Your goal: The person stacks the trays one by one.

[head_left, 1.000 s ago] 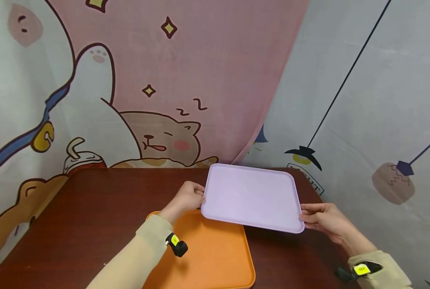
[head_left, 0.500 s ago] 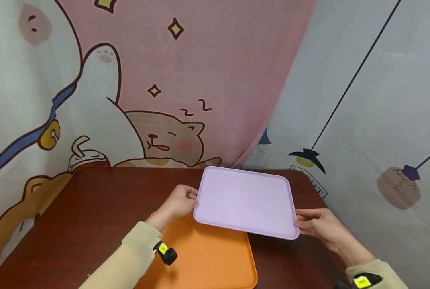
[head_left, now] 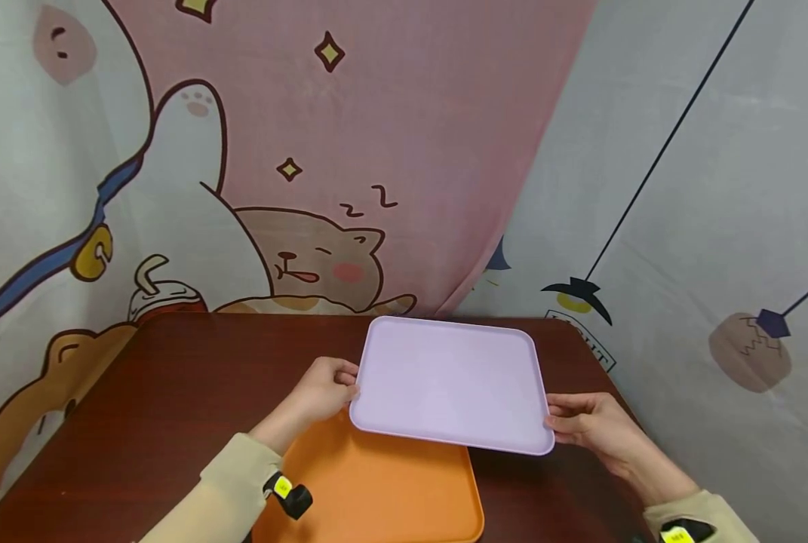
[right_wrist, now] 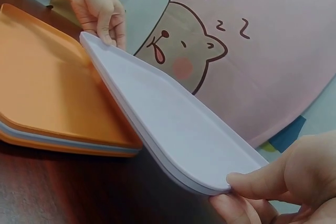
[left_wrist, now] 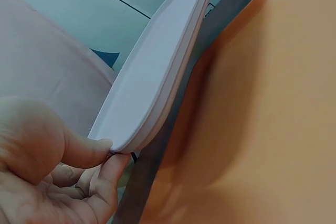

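Note:
A lilac rectangular tray [head_left: 450, 385] is held up at a tilt between both hands, partly above an orange tray [head_left: 383, 490]. My left hand [head_left: 322, 388] pinches its left edge, thumb on top and fingers below, as the left wrist view shows. On the opposite edge my right hand [head_left: 590, 426] grips the rim the same way. The orange tray's far part is hidden under the lilac one in the head view. In the right wrist view a pale edge [right_wrist: 63, 142] shows beneath the orange tray, with more orange below it, like a stack.
All this is over a dark reddish-brown table [head_left: 145, 422]. Behind it hangs a pink and white cartoon curtain [head_left: 404, 136], which also runs along the right side. The table's far edge lies just beyond the lilac tray.
Both hands have carried the lilac tray leftward and slightly nearer, so it hangs further over the orange tray. The head view has shifted a little. Both hands keep their hold.

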Available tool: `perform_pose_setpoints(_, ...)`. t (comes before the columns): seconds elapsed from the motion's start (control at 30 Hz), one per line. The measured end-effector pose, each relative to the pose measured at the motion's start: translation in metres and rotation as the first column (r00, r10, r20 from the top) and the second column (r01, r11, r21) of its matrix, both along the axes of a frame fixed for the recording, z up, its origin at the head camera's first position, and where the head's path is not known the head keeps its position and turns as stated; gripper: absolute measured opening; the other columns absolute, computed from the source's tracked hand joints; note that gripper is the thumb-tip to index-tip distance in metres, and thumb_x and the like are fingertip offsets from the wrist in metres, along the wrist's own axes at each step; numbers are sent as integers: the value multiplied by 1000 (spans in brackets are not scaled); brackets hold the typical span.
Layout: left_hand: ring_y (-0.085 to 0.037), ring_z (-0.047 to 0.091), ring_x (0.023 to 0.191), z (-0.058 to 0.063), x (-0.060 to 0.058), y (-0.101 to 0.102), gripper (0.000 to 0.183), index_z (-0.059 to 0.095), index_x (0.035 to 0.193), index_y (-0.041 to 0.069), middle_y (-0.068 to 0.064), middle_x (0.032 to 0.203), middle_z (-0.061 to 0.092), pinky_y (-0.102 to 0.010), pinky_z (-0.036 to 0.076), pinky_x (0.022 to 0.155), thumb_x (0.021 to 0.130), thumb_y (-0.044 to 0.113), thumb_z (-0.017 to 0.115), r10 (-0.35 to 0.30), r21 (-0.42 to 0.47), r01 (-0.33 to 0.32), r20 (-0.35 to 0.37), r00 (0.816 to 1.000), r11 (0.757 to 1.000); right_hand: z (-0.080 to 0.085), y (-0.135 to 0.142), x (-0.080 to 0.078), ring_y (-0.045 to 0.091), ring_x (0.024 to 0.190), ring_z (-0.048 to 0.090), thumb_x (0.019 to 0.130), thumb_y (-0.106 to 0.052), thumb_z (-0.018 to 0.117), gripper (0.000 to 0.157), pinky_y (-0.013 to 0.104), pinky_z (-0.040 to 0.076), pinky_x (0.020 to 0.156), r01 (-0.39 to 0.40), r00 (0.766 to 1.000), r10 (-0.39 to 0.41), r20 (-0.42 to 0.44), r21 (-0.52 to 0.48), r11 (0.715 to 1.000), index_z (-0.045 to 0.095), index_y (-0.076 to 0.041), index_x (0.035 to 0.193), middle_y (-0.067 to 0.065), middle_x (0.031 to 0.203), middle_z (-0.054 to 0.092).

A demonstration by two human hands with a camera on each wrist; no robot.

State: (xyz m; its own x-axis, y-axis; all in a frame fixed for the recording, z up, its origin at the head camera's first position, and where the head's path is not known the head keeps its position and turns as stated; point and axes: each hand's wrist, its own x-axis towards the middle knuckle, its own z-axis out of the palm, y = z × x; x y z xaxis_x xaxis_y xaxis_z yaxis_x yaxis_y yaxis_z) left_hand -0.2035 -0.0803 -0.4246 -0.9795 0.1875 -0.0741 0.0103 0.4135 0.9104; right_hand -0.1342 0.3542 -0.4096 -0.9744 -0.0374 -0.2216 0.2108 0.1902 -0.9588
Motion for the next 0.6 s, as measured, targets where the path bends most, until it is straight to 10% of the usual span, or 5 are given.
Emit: perform_pose_setpoints(0.6,-24,64,81,-5,26,-31,28,67,120,-12,-15,98,64,-42,63,75,93,-9,71,43,121,-46,32,999,992,-3,-21,2,17,87,73,93,5,75,54,36,64,77,-80,997,79,-9,-50,996,52,23,139,7,103,75)
